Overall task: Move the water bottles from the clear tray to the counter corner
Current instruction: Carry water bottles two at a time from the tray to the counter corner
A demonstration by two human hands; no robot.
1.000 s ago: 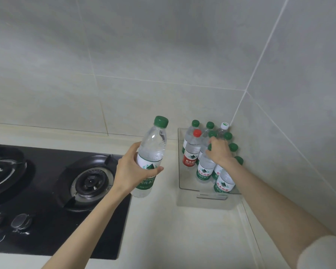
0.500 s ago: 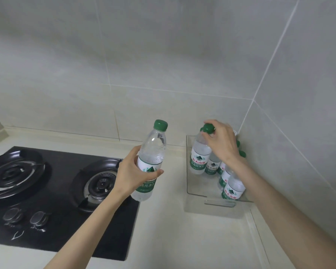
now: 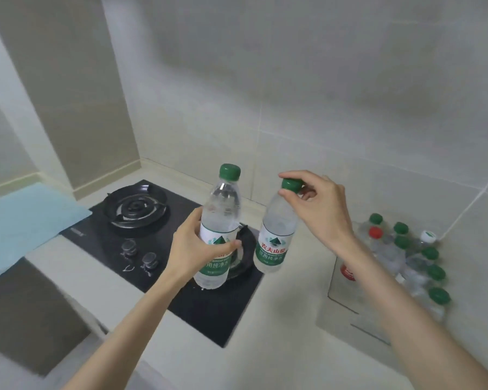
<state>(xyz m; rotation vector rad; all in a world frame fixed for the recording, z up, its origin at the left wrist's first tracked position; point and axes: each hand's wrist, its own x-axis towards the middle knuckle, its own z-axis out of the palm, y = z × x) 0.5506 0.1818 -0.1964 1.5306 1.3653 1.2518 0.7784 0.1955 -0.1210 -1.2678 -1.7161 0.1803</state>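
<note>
My left hand [image 3: 199,246] grips a green-capped water bottle [image 3: 221,212] around its label, upright above the stove. Hanging beside it to the right is a second green-capped bottle [image 3: 276,235], pinched at the cap by my right hand [image 3: 319,209]. The clear tray [image 3: 340,280] sits at the right against the wall corner, with several more bottles [image 3: 406,257] in it, mostly green caps, one red cap and one white cap. My right forearm crosses in front of the tray.
A black two-burner gas stove [image 3: 141,220] with knobs lies under my left hand. A light blue cloth [image 3: 23,223] covers the counter at the far left. Tiled walls close the back and right. Pale counter [image 3: 282,319] lies between stove and tray.
My right hand has lifted a bottle by its cap out of the tray and carried it left, next to the bottle in my left hand. The view has swung to the left.
</note>
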